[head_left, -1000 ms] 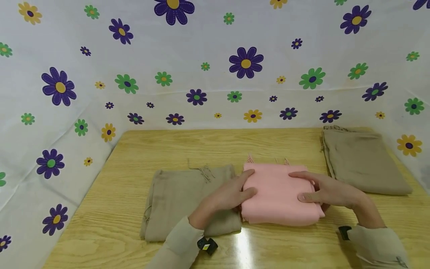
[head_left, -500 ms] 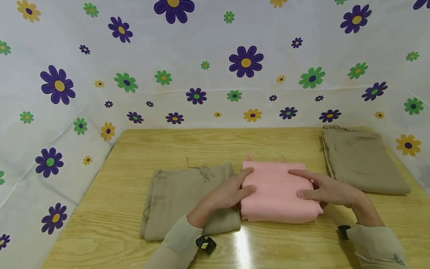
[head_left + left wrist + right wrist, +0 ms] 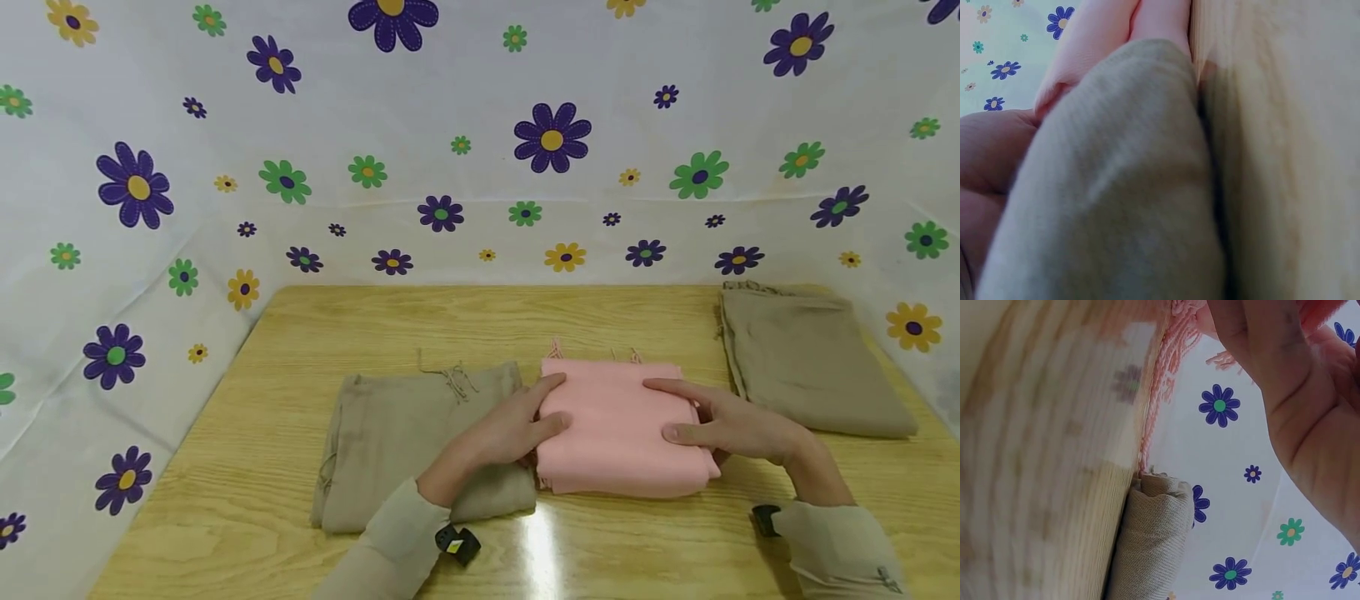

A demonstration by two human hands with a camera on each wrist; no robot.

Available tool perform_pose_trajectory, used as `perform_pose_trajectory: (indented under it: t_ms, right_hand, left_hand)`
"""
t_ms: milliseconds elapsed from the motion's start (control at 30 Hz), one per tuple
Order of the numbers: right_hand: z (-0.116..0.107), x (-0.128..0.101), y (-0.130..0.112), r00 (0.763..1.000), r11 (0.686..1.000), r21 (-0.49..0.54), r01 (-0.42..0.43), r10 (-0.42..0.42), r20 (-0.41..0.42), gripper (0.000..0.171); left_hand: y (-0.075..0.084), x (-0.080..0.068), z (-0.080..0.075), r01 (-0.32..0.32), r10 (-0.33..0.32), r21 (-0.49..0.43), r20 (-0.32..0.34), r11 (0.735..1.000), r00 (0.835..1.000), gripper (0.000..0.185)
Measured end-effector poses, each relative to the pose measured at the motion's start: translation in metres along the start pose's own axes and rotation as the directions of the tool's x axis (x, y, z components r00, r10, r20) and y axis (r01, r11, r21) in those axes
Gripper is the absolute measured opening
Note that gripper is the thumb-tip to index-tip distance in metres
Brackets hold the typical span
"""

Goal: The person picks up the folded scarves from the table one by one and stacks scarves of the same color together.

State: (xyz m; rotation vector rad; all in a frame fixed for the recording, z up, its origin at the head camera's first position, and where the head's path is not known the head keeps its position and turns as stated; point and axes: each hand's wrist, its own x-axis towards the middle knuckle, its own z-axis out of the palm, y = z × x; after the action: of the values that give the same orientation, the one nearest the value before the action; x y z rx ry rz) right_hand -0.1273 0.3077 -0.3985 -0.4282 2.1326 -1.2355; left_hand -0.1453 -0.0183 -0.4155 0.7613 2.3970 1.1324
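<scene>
A pink folded scarf (image 3: 618,425) with fringe lies at the middle of the table, its fringe strands (image 3: 1166,369) hanging loose in the right wrist view. My left hand (image 3: 517,429) grips its left side, thumb and index finger on top. On the opposite side my right hand (image 3: 738,425) holds it the same way, the other fingers mostly hidden beneath the edge. Under my left forearm lies a beige folded cloth (image 3: 405,442) with thin tassels, which fills much of the left wrist view.
Another beige folded cloth (image 3: 817,358) sits at the back right of the wooden table (image 3: 465,312). White flower-print fabric (image 3: 450,92) hangs behind the table and along both sides. Each sleeve bears a small black device at the wrist.
Both hands keep their hold on the pink scarf, which stays almost where it was. The head view shifts very slightly.
</scene>
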Motion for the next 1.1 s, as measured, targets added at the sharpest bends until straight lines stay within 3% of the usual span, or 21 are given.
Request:
perform_pose_trajectory:
  t_ms: [367, 533, 700, 833, 933, 1000, 1067, 1100]
  right_hand:
    - [-0.008, -0.006, 0.006, 1.0, 1.0, -0.014, 0.011, -0.012, -0.02, 0.066]
    - [-0.005, -0.007, 0.006, 1.0, 1.0, 0.008, -0.011, 0.011, -0.01, 0.067]
    - [-0.003, -0.009, 0.006, 1.0, 1.0, -0.008, -0.014, 0.014, -0.009, 0.067]
    - [-0.011, -0.018, 0.006, 1.0, 0.999, -0.052, -0.004, 0.003, -0.028, 0.068]
    - [-0.023, -0.028, 0.005, 0.993, 0.991, -0.135, 0.011, -0.026, -0.114, 0.064]
    - [-0.033, -0.033, 0.007, 0.98, 0.977, -0.211, 0.024, -0.065, -0.188, 0.061]
    - [-0.044, -0.037, 0.011, 0.96, 0.962, -0.272, 0.034, -0.108, -0.259, 0.056]
    - [-0.049, -0.039, 0.014, 0.946, 0.952, -0.303, 0.04, -0.134, -0.295, 0.054]
  left_hand:
    - [0.004, 0.009, 0.005, -0.013, 0.013, -0.013, 0.009, 1.0, 1.0, 0.063]
    - [0.006, 0.004, 0.003, -0.002, 0.002, 0.017, 0.005, 1.0, 1.0, 0.062]
    - [0.016, -0.007, -0.003, 0.036, -0.039, 0.11, 0.027, 0.993, 0.999, 0.06]
    - [0.036, -0.014, -0.015, 0.038, -0.066, 0.288, 0.089, 0.957, 0.994, 0.053]
    - [0.057, -0.007, -0.024, -0.009, -0.045, 0.468, 0.106, 0.883, 0.993, 0.047]
    - [0.071, 0.005, -0.028, -0.023, -0.048, 0.535, 0.118, 0.845, 0.992, 0.047]
    - [0.082, 0.024, -0.028, -0.045, -0.047, 0.532, 0.158, 0.846, 0.986, 0.05]
    - [0.086, 0.035, -0.027, -0.056, -0.044, 0.508, 0.183, 0.859, 0.982, 0.051]
